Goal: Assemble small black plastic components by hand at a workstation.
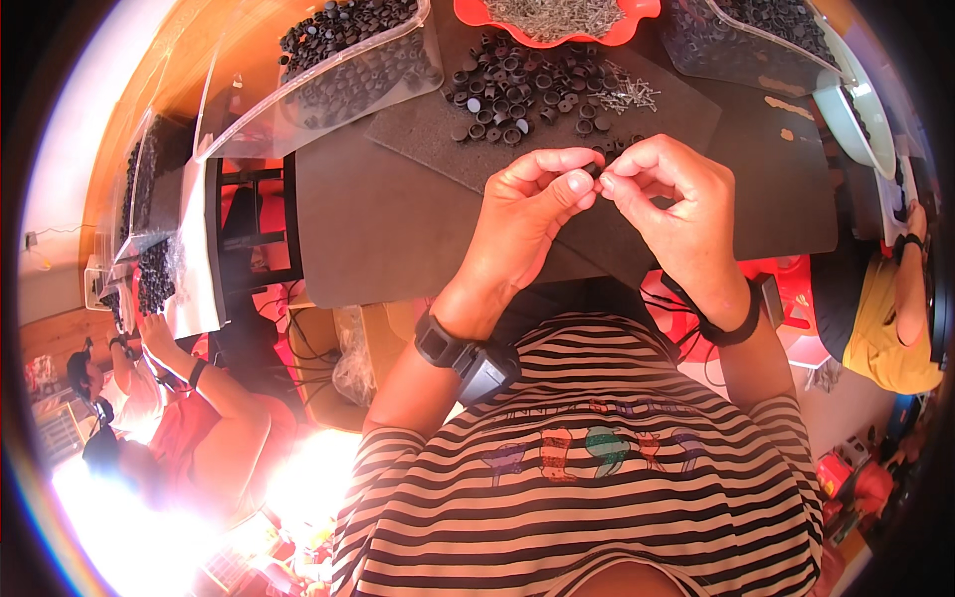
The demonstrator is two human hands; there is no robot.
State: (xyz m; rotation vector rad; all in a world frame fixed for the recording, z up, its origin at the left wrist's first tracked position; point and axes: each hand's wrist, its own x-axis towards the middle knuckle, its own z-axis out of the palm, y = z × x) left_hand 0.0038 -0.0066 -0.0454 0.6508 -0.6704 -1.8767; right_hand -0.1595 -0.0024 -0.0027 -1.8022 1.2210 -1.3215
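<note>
Over the dark work surface (378, 239), both my hands meet at the fingertips. My left hand (527, 204) is closed, pinching a small round black cap (593, 169) between thumb and forefinger. Right beside it, my right hand (681, 194) is also closed, thumb and forefinger pressed together at the cap's edge. Whatever sits in that right pinch is too small and covered to make out. Just beyond the fingers lies a heap of loose black caps (532, 90). At the heap's right side is a small scatter of silvery screws or pins (629, 92).
A red scalloped tray (640, 30) full of silvery screws or pins stands at the far edge. Clear bins of black caps flank it at left (413, 85) and right (716, 50). A pale green bowl (856, 119) stands far right. Other people work on both sides.
</note>
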